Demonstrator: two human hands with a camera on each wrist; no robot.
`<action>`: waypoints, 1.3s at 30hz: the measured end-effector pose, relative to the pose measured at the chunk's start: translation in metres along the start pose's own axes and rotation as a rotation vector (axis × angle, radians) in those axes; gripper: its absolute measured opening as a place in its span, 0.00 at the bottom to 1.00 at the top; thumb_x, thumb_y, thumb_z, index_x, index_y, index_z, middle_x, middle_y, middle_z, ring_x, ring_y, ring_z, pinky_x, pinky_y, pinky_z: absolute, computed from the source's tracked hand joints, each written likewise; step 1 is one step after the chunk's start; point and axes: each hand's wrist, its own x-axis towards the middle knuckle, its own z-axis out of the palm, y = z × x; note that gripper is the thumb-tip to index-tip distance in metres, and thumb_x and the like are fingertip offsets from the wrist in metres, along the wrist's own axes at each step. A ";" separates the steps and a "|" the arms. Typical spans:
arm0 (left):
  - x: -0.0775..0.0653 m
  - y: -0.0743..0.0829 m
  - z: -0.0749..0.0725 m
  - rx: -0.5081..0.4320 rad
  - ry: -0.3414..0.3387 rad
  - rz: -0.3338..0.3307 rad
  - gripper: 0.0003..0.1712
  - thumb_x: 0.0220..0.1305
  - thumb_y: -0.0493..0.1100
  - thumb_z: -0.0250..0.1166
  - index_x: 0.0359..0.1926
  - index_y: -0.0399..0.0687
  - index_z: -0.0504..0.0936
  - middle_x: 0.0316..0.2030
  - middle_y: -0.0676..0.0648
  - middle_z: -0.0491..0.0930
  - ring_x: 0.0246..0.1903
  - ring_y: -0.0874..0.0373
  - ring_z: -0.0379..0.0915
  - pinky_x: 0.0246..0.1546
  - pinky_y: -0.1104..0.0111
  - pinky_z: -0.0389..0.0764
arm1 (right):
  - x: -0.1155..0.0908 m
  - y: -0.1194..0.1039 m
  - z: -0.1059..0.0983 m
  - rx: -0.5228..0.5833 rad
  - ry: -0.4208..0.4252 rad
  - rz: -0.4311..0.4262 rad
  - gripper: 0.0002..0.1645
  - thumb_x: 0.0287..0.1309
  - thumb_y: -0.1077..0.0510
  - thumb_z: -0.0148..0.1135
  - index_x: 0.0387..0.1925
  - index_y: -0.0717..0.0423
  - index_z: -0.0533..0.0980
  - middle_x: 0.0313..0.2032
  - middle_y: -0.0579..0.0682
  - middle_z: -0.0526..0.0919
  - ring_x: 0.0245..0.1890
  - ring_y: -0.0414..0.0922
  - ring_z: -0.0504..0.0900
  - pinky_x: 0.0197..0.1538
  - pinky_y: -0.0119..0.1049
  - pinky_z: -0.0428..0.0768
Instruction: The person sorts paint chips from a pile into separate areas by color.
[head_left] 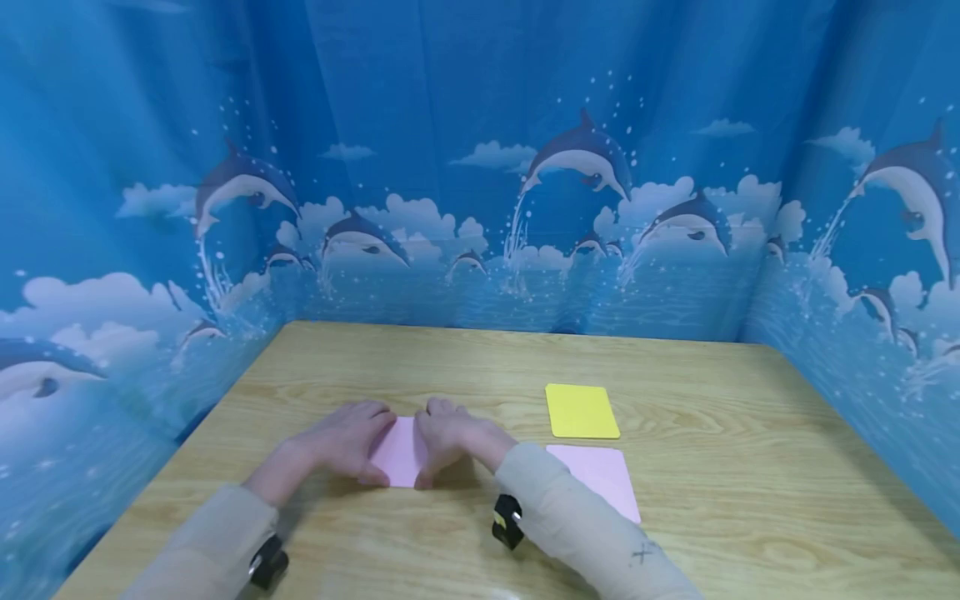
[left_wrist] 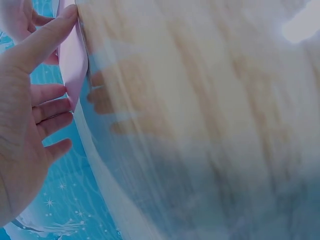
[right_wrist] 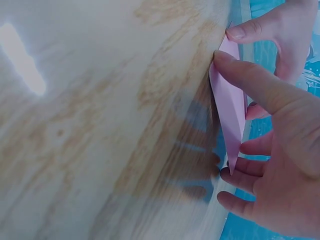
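Note:
A pink square sheet (head_left: 400,457) is between my two hands at the left of the table, near the middle. My left hand (head_left: 348,439) holds its left side, thumb at the near edge and fingers toward the far side. On the right side my right hand (head_left: 448,437) grips it in the same way. In the left wrist view the pink sheet (left_wrist: 75,65) looks slightly bent between thumb and fingertips. The right wrist view shows its surface (right_wrist: 230,100) bowed too, with both thumbs on the near edge. The sheet's left and right sides are partly hidden by the hands.
A yellow square (head_left: 582,412) with rounded corners lies right of my hands. Closer to me, a second pink square (head_left: 598,479) is partly covered by my right sleeve (head_left: 577,525). The wooden table (head_left: 750,467) is surrounded by a blue dolphin-print curtain (head_left: 450,100).

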 end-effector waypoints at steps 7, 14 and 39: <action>0.000 0.002 -0.002 -0.002 -0.007 -0.007 0.48 0.40 0.64 0.70 0.55 0.35 0.71 0.53 0.38 0.71 0.54 0.44 0.65 0.57 0.49 0.64 | -0.001 0.000 0.000 -0.043 0.012 -0.024 0.63 0.28 0.28 0.71 0.63 0.57 0.62 0.54 0.50 0.68 0.51 0.43 0.67 0.58 0.39 0.66; 0.001 -0.001 0.000 0.007 -0.001 0.007 0.47 0.41 0.65 0.69 0.53 0.35 0.72 0.51 0.39 0.72 0.52 0.45 0.67 0.55 0.50 0.66 | -0.002 -0.001 0.000 -0.112 0.034 -0.042 0.61 0.29 0.27 0.70 0.62 0.57 0.64 0.54 0.50 0.67 0.53 0.44 0.65 0.58 0.42 0.65; 0.004 0.003 0.003 0.028 0.048 0.023 0.53 0.41 0.70 0.67 0.59 0.36 0.68 0.52 0.41 0.70 0.53 0.46 0.65 0.56 0.52 0.65 | -0.006 0.021 -0.002 -0.131 0.071 -0.127 0.52 0.39 0.33 0.68 0.60 0.60 0.66 0.52 0.52 0.72 0.49 0.44 0.72 0.52 0.35 0.72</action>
